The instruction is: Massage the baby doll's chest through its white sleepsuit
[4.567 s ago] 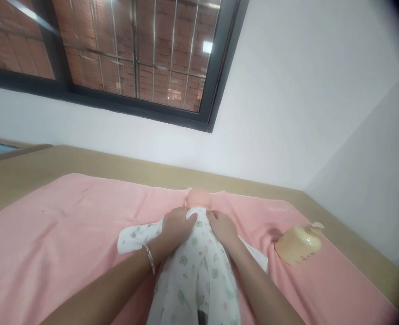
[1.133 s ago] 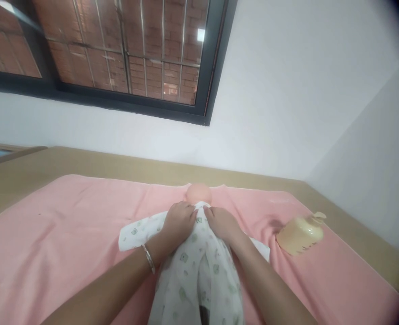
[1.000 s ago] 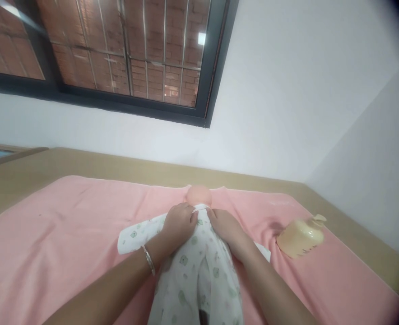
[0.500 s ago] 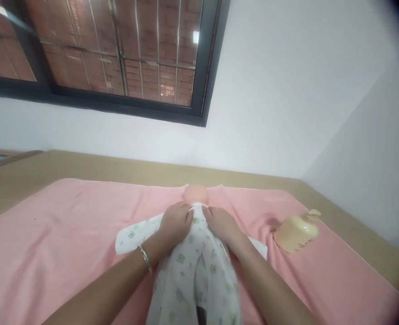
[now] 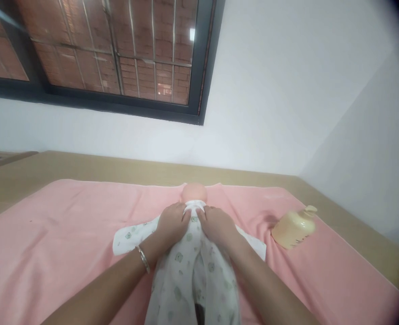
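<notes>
A baby doll lies on a pink cloth, and its smooth round head [image 5: 194, 192] shows beyond the neckline of a white baby garment [image 5: 190, 257] with small green prints. Its sleeves spread to both sides. My left hand [image 5: 174, 221] is closed on the garment at the left of the neckline, thumb on top. On the other side, my right hand [image 5: 216, 223] grips the fabric in the same way, its thumb close to the left one. The fingers curl under the cloth and are partly hidden. Lower down, the garment's front parts in a long gap.
The pink cloth [image 5: 81, 225] covers most of a wooden surface [image 5: 118, 167]. A pale yellow baby bottle [image 5: 292, 228] leans on the cloth at the right. Behind are a white wall [image 5: 260, 90] and a dark-framed window [image 5: 118, 101] with bars.
My hands have drawn slightly closer together, and the garment's neckline is more bunched between my thumbs. The whole view has shifted a little.
</notes>
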Motion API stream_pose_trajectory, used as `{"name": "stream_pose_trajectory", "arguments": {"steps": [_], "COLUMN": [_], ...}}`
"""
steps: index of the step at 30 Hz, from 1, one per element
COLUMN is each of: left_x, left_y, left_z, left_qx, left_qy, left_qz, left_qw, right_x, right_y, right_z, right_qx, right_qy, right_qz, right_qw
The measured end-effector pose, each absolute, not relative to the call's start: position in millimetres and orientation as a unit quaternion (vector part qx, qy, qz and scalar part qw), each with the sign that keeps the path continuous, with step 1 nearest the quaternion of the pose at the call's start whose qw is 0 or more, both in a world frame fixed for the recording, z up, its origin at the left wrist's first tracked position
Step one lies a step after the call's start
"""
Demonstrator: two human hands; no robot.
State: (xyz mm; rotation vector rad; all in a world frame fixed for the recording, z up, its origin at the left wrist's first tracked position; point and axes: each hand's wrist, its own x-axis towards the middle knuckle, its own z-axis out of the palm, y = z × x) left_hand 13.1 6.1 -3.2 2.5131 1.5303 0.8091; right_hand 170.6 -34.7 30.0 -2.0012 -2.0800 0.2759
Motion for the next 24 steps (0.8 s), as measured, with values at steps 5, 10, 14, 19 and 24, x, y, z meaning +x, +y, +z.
{"name": "stream_pose_trajectory", "arguments": {"steps": [5, 10, 14, 19, 24], "left_x": [10.1, 12.5, 10.6, 9.5, 12.8], "left_y": [8.7, 6.7, 6.8, 6.3, 5.9], "left_z": [-1.4, -1.4, 3.0, 0.9, -6.2], "left_qx": [0.827, 0.836, 0.814, 0.827, 0.839], "left_qy": [0.494, 0.460, 0.507, 0.493, 0.451], "left_qz": [0.256, 0.296, 0.264, 0.254, 0.303], "left_qw": [0.088, 0.043, 0.104, 0.092, 0.029], "right_x": [161.8, 182.4, 174.9, 164.9, 179.0], "right_y": [-40.2, -19.3, -30.9, -37.3, -28.6], "right_z": [28.1, 22.4, 29.7, 34.0, 37.0], "right_qx": [-0.670, -0.694, -0.680, -0.682, -0.680], "right_qy": [-0.729, -0.690, -0.712, -0.714, -0.700], "right_qz": [0.029, 0.163, 0.100, 0.067, 0.180], "right_qw": [0.139, 0.125, 0.142, 0.145, 0.127]}}
